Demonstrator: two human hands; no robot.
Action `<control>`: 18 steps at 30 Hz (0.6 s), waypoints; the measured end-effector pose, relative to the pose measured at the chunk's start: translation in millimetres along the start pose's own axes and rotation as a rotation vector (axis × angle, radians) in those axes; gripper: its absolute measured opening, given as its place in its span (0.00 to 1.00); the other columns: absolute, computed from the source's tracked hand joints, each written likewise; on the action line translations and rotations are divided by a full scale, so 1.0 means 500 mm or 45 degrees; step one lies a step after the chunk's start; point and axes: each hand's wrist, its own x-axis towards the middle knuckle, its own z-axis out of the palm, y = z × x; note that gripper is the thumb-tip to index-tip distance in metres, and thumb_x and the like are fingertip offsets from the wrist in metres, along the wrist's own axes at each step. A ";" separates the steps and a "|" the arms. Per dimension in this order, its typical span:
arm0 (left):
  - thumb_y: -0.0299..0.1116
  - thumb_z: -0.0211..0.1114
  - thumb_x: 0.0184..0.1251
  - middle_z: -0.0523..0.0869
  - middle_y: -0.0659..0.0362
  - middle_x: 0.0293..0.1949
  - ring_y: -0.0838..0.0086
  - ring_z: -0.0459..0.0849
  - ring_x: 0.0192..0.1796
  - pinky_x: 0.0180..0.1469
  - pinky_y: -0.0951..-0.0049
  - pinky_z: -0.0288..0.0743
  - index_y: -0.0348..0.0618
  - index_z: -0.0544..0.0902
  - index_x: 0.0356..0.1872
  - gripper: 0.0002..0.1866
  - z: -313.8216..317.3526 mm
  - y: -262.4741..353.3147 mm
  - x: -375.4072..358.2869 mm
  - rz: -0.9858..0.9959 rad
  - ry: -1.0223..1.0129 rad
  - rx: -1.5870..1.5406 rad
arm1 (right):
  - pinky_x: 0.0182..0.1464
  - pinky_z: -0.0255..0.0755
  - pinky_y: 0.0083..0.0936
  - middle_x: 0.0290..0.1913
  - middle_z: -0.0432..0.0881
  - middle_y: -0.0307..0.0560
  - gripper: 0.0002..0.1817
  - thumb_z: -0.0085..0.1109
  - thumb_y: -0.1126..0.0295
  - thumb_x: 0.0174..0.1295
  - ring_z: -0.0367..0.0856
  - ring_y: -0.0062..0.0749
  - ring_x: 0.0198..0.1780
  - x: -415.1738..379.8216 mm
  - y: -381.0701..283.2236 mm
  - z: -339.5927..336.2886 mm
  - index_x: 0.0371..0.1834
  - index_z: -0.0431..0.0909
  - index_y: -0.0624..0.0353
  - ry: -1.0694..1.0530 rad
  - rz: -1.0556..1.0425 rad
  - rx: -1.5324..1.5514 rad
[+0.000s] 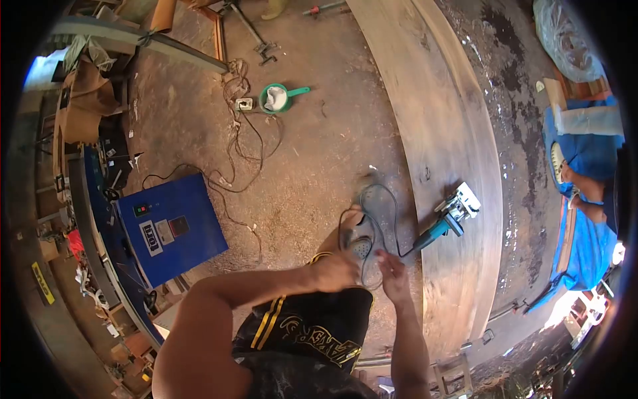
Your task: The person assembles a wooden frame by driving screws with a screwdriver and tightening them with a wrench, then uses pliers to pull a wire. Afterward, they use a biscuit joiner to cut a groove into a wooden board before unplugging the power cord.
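Note:
A black power cord [397, 206] hangs in loose loops in front of me and runs to a teal power tool [435, 233] with a metal base, which lies on its side on a long wooden slab [458, 286]. My left hand [337, 271] is closed in a fist on the cord, somewhat blurred. My right hand [395, 276] has its fingers curled at the cord close to the tool's tail end; the exact grip is hard to make out. Under the loops my foot in a perforated grey shoe [361, 247] shows.
A blue machine cabinet [193, 226] stands at left. Ahead on the dusty floor are a green dipper [283, 101] with white stuff, a power socket [244, 104] and tangled cables [234, 143]. At right, another person's foot [559, 163] is by a blue tarp [585, 259].

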 end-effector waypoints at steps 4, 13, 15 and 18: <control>0.36 0.65 0.51 0.85 0.62 0.41 0.67 0.80 0.54 0.64 0.64 0.71 0.50 0.86 0.33 0.08 -0.013 0.104 -0.035 0.210 -0.130 0.120 | 0.38 0.71 0.27 0.33 0.84 0.39 0.18 0.57 0.58 0.75 0.75 0.21 0.35 -0.005 -0.098 0.104 0.41 0.83 0.64 -0.502 0.476 0.292; 0.34 0.70 0.61 0.83 0.46 0.52 0.52 0.82 0.56 0.63 0.55 0.73 0.40 0.82 0.51 0.18 -0.238 -0.234 -0.291 -0.474 0.328 -0.462 | 0.25 0.70 0.25 0.23 0.75 0.40 0.15 0.54 0.61 0.74 0.74 0.27 0.20 0.028 0.002 0.301 0.36 0.81 0.61 -0.029 0.822 0.557; 0.41 0.72 0.63 0.85 0.42 0.51 0.48 0.84 0.55 0.59 0.55 0.77 0.40 0.83 0.54 0.22 -0.231 -0.472 -0.356 -1.265 0.397 -0.244 | 0.22 0.68 0.25 0.20 0.75 0.40 0.17 0.53 0.61 0.73 0.73 0.26 0.17 0.021 0.012 0.360 0.29 0.79 0.60 -0.152 0.866 0.189; 0.42 0.71 0.62 0.88 0.40 0.46 0.49 0.88 0.50 0.54 0.55 0.81 0.36 0.87 0.47 0.20 -0.284 -0.906 -0.464 -1.520 0.590 -0.003 | 0.23 0.70 0.27 0.20 0.78 0.44 0.20 0.53 0.59 0.70 0.76 0.26 0.19 0.039 0.002 0.474 0.25 0.80 0.62 -0.129 1.216 0.074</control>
